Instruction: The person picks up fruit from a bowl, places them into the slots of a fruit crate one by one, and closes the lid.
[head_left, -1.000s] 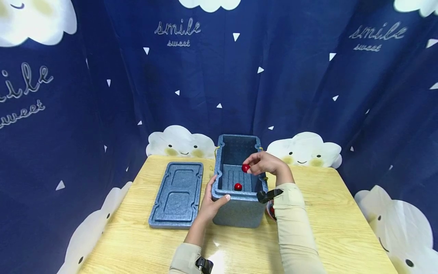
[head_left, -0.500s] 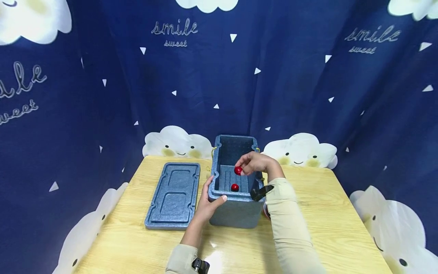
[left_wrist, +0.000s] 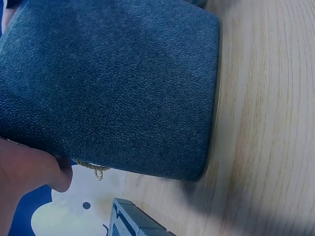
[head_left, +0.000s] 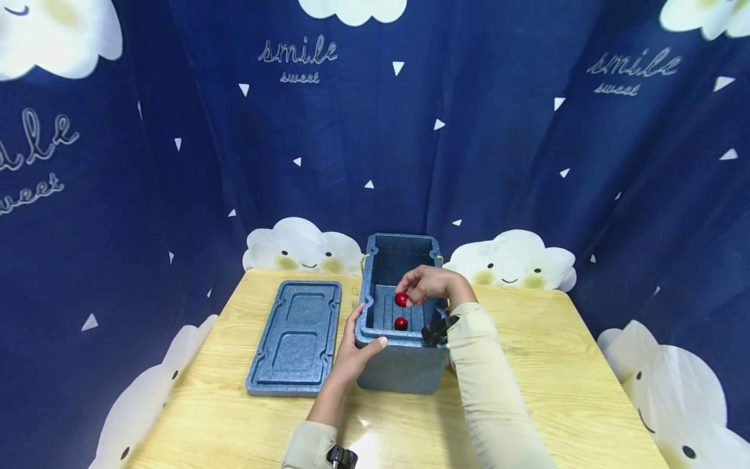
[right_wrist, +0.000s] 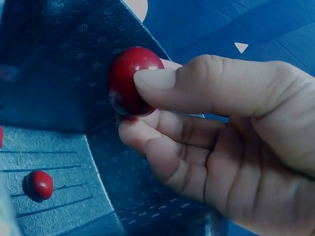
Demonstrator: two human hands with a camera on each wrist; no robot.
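My right hand (head_left: 433, 284) pinches a cherry (right_wrist: 129, 81) between thumb and fingers, over the opening of a blue foam box (head_left: 401, 368). Beneath it another cherry (right_wrist: 40, 185) lies on the box's grooved floor. The right wrist view also catches part of a red cherry with a green stem (right_wrist: 19, 152) at its left edge. My left hand (head_left: 350, 359) grips the box's near left corner, its thumb over the front rim and its fingers along the left side. In the left wrist view, part of that hand (left_wrist: 27, 172) shows beside the box wall (left_wrist: 118, 88).
The box's blue lid (head_left: 295, 342) lies flat on the wooden table (head_left: 562, 378), left of the box. A container right of the box is almost wholly hidden by my right sleeve (head_left: 492, 384). A dark blue curtain (head_left: 351, 130) hangs behind the table.
My right hand has moved left and slightly lower over the box, still pinching the cherry. The view has shifted a little. My left hand keeps its grip on the box corner.
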